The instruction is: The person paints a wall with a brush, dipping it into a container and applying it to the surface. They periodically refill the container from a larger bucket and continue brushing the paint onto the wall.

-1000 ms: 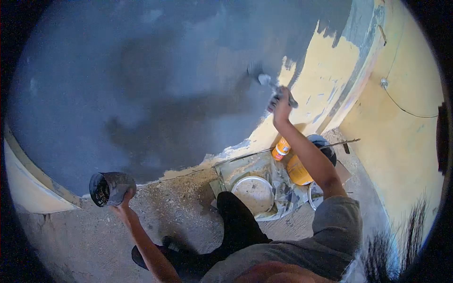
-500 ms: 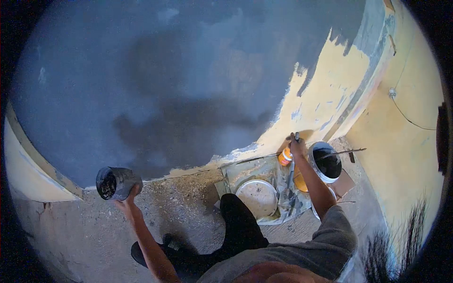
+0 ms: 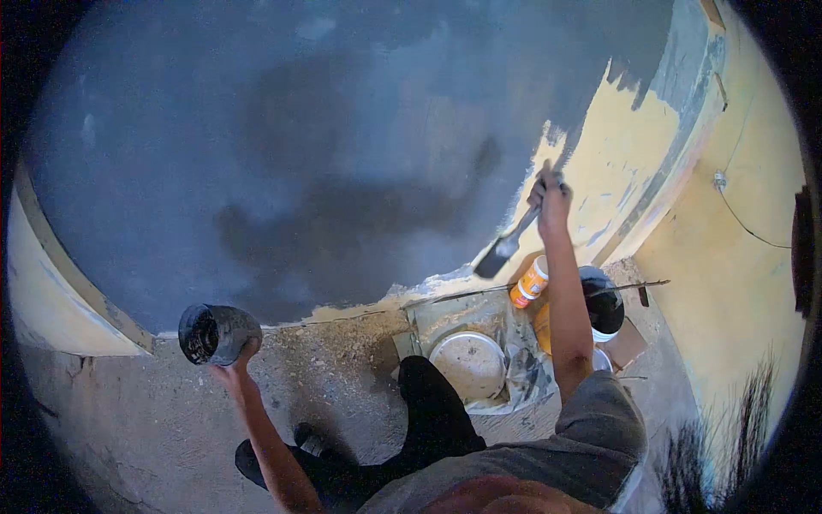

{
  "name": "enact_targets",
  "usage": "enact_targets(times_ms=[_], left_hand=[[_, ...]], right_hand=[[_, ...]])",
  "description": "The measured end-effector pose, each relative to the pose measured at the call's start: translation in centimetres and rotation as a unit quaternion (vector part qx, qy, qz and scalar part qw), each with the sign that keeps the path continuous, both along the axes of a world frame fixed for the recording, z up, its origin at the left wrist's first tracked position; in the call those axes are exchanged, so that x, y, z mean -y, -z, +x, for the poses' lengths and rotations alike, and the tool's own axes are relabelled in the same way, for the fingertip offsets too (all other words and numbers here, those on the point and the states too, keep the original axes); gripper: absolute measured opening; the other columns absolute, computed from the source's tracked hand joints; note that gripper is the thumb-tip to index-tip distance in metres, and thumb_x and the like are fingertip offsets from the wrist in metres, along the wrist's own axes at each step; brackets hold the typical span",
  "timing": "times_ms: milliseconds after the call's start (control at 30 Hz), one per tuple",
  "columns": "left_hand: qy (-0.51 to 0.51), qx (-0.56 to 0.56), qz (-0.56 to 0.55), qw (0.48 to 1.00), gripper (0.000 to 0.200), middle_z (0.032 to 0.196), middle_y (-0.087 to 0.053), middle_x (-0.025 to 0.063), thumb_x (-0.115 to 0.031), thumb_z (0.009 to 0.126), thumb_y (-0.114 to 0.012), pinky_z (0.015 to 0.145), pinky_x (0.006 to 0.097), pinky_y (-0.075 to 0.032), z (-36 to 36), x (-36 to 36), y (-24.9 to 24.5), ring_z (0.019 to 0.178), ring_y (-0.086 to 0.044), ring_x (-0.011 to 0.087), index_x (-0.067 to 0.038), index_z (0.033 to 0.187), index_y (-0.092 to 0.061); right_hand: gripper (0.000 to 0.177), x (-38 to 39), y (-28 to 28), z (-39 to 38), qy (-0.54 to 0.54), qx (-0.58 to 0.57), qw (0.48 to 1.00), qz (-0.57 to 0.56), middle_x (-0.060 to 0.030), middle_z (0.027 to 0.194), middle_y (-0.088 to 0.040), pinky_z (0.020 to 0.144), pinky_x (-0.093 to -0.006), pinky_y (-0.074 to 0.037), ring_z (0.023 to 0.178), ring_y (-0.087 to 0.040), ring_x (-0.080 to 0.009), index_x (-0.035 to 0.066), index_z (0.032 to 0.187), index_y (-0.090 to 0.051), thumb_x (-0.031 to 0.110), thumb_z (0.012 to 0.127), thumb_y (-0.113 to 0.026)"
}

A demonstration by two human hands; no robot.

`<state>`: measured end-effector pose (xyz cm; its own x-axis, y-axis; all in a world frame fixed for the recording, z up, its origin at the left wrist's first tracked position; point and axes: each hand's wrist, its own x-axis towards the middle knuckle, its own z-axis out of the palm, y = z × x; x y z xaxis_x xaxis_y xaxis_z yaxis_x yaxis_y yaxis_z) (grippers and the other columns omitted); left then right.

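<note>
My left hand (image 3: 237, 360) grips a grey, paint-smeared container (image 3: 231, 332), tipped so its dark opening faces left. At the lower edge of the unpainted strip, my right hand (image 3: 552, 199) is closed around the handle of a paint brush (image 3: 505, 248), whose dark bristles point down and left. The brush is close to the wall (image 3: 385, 154); whether it touches cannot be made out. Dark blue-grey paint covers most of the wall, with a bare cream patch (image 3: 625, 128) at the right.
An orange and white bottle (image 3: 529, 281) stands below my right hand. Beside my forearm is a bucket of dark paint (image 3: 604, 308) with a stick (image 3: 642, 283) across it. A round white lid (image 3: 467, 364) lies on a plastic sheet (image 3: 522, 390).
My right hand has moved up from beside the orange bottle, and the brush in it now shows fully, pointing down and left. My left hand and the container have barely moved.
</note>
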<state>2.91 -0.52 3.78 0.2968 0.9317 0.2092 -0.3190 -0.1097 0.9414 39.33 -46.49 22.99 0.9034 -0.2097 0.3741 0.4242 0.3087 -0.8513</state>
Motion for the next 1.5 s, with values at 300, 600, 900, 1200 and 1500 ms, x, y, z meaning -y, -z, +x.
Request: enact_targets(times_ms=[300, 600, 900, 1200, 1500], left_hand=[[-0.035, -0.051, 0.03, 0.998, 0.091, 0.127, -0.047, 0.014, -0.012, 0.057, -0.085, 0.095, 0.0414, -0.042, -0.4, 1.0, -2.1, 0.115, -0.048, 0.0284, -0.001, 0.133, -0.037], [-0.022, 0.068, 0.022, 0.997, 0.075, 0.12, -0.054, 0.0148, -0.013, 0.059, -0.083, 0.092, 0.0407, -0.044, -0.3, -1.1, 2.9, 0.108, -0.054, 0.0292, 0.0, 0.125, -0.05], [0.045, 0.005, 0.047, 0.998, 0.071, 0.118, -0.056, 0.015, -0.013, 0.06, -0.083, 0.092, 0.0404, -0.045, -1.1, -0.4, 2.2, 0.106, -0.055, 0.0298, -0.001, 0.123, -0.053], [0.022, 0.001, 0.036, 0.999, 0.075, 0.121, -0.055, 0.0146, -0.012, 0.059, -0.084, 0.092, 0.042, -0.044, -0.1, -1.0, 2.0, 0.108, -0.054, 0.0305, 0.0, 0.126, -0.052], [0.031, -0.049, 0.025, 0.998, 0.078, 0.124, -0.053, 0.0139, -0.012, 0.059, -0.084, 0.094, 0.0428, -0.042, -5.0, -2.7, 6.9, 0.11, -0.052, 0.0299, 0.0, 0.127, -0.05]], right_hand=[[0.029, -4.4, -7.2, 12.6, -0.004, 0.101, 0.979, 0.177, -0.0014, 0.067, -0.049, 0.044, -0.0302, -0.037, 0.052, -0.047, -0.0118, 0.003, 0.102, -0.061, 0.024, 0.095, -0.042], [0.027, -6.4, -33.5, 0.8, 0.065, 0.459, 0.823, 0.329, -0.0032, 0.062, -0.05, 0.051, -0.0277, -0.035, 0.051, -0.039, -0.0159, 0.006, 0.073, -0.05, 0.025, 0.092, -0.043], [0.027, -3.3, -1.9, 5.0, 0.021, 0.165, 0.917, 0.362, -0.001, 0.061, -0.043, 0.047, -0.0328, -0.039, 0.051, -0.04, -0.0142, 0.012, 0.065, -0.042, 0.018, 0.091, -0.045], [0.016, -4.3, -14.7, 7.4, 0.038, 0.236, 0.936, 0.26, -0.0005, 0.075, -0.042, 0.057, -0.0318, -0.041, 0.067, -0.043, -0.0161, 0.01, 0.077, -0.045, 0.017, 0.091, -0.043], [0.021, -2.0, -33.2, 9.3, 0.043, 0.537, 0.802, 0.258, -0.0051, 0.08, -0.04, 0.061, -0.04, -0.044, 0.075, -0.045, -0.0193, 0.012, 0.075, -0.037, 0.028, 0.082, -0.049]])
